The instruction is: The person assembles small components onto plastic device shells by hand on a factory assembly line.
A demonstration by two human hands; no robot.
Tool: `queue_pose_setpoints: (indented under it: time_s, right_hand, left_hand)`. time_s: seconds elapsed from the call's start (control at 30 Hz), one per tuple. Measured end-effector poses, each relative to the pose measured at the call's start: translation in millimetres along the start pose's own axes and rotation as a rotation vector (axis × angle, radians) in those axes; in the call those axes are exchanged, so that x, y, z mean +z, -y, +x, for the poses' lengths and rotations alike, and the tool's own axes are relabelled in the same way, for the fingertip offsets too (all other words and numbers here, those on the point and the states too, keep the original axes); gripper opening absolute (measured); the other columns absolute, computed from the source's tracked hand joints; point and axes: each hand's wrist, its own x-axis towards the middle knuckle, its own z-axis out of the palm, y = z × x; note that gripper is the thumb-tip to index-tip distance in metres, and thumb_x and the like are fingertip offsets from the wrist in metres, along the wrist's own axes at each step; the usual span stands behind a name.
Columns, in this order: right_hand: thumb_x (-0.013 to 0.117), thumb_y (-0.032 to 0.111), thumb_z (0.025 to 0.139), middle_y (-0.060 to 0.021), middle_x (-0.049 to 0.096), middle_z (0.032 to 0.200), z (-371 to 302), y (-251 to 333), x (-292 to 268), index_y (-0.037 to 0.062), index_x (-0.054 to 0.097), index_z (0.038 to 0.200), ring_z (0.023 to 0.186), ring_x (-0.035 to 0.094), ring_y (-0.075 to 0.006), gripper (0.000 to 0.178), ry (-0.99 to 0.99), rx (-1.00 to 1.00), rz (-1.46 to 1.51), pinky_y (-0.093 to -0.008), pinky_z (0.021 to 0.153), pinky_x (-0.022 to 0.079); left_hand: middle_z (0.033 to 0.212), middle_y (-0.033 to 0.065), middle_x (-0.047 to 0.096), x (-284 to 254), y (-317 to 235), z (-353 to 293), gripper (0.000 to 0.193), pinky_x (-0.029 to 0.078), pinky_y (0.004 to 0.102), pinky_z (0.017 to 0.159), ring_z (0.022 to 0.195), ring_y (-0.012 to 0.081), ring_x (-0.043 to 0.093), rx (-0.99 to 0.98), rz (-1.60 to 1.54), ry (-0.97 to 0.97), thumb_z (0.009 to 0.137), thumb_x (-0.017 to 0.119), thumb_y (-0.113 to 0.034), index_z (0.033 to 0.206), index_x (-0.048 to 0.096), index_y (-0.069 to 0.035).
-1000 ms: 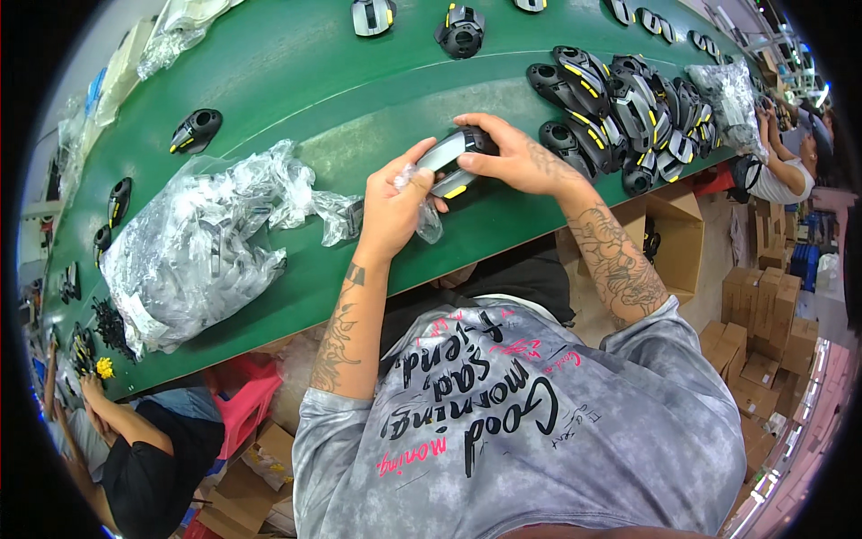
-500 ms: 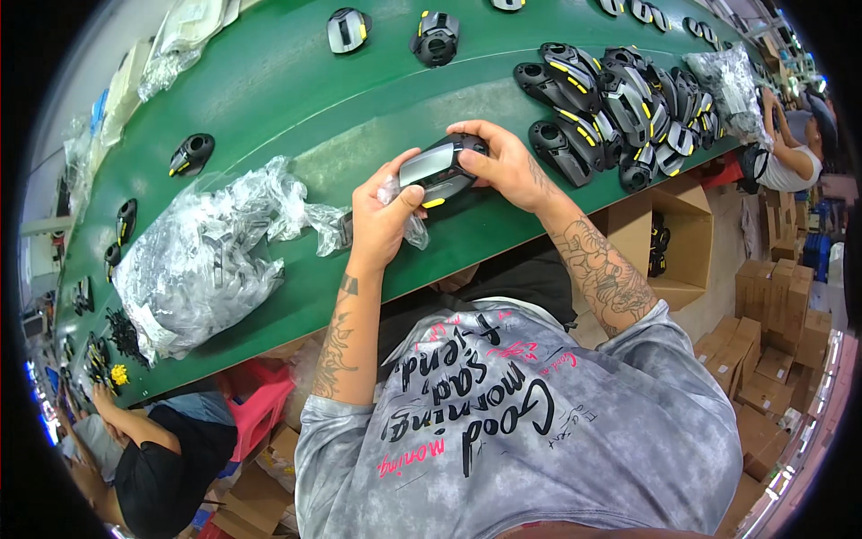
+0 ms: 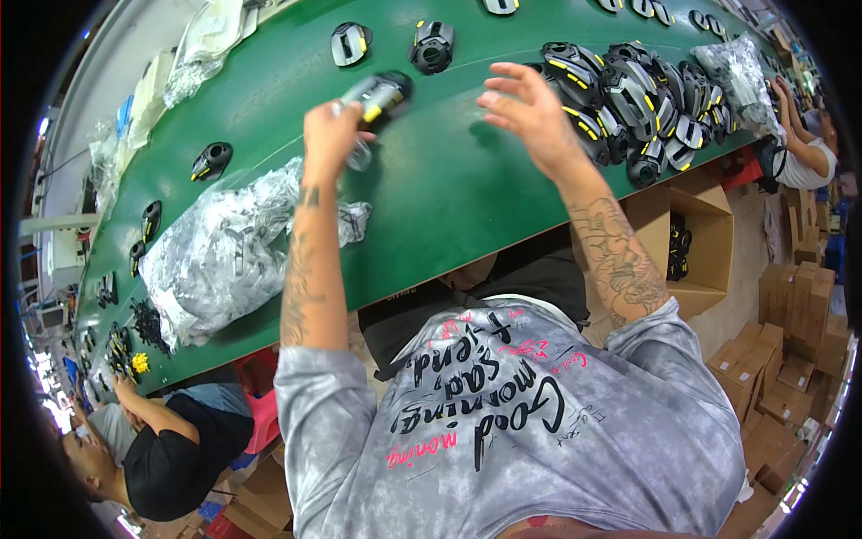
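My left hand (image 3: 330, 139) is closed on a black and silver plastic housing (image 3: 383, 95) with a yellow strip, blurred by motion above the green table. A scrap of clear plastic film (image 3: 359, 156) hangs beside that hand. Over the table to the right, my right hand (image 3: 530, 112) is open and holds nothing, its fingers apart. A heap of similar black housings (image 3: 628, 99) lies just right of it. Two more, a silver-topped housing (image 3: 350, 44) and a darker housing (image 3: 432, 48), sit farther away on the table.
A large clear plastic bag of parts (image 3: 224, 256) lies left of my left forearm. Another plastic bag (image 3: 738, 83) is beyond the heap. An open cardboard box (image 3: 705, 260) stands below the table's edge at right. Co-workers sit at both sides, one in a black shirt (image 3: 175, 463).
My right hand has let go of the housing and drawn up and open. My left hand has carried the housing away from me and to the left.
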Motion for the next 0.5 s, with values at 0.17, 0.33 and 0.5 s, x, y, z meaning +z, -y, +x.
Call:
queue_pose_setpoints:
  time_s: [0.17,0.33,0.5]
  right_hand:
    - [0.072,0.014,0.093,-0.0094,0.065,0.113,-34,27,-33,-0.0008,0.058,0.128,0.097,0.066,-0.015,0.04,-0.011,-0.038,-0.183,-0.0277,0.082,0.054]
    - [0.069,0.006,0.093,-0.0012,0.064,0.096,-98,1,-61,0.0008,0.065,0.112,0.088,0.061,-0.0081,0.019,-0.039,0.109,-0.292,-0.0243,0.08,0.052]
    - [0.071,0.008,0.092,-0.005,0.072,0.102,-101,-9,21,0.0015,0.069,0.112,0.092,0.066,-0.0126,0.022,0.276,-0.028,-0.569,-0.0285,0.078,0.054]
  left_hand:
    - [0.095,0.0263,0.072,-50,-6,5,0.027,0.057,0.0455,0.081,0.088,0.0396,0.072,0.597,0.909,-0.543,0.097,0.06,-0.017,0.113,0.07,0.002]
    - [0.101,0.0249,0.073,-60,-33,-148,0.034,0.053,0.0488,0.086,0.096,0.0431,0.069,0.159,0.809,-0.194,0.091,0.071,-0.033,0.103,0.074,-0.001]
    - [0.087,0.0171,0.071,-26,49,-175,0.027,0.053,0.0478,0.07,0.078,0.0366,0.068,0.246,0.885,-0.174,0.095,0.069,-0.027,0.096,0.069,0.0]
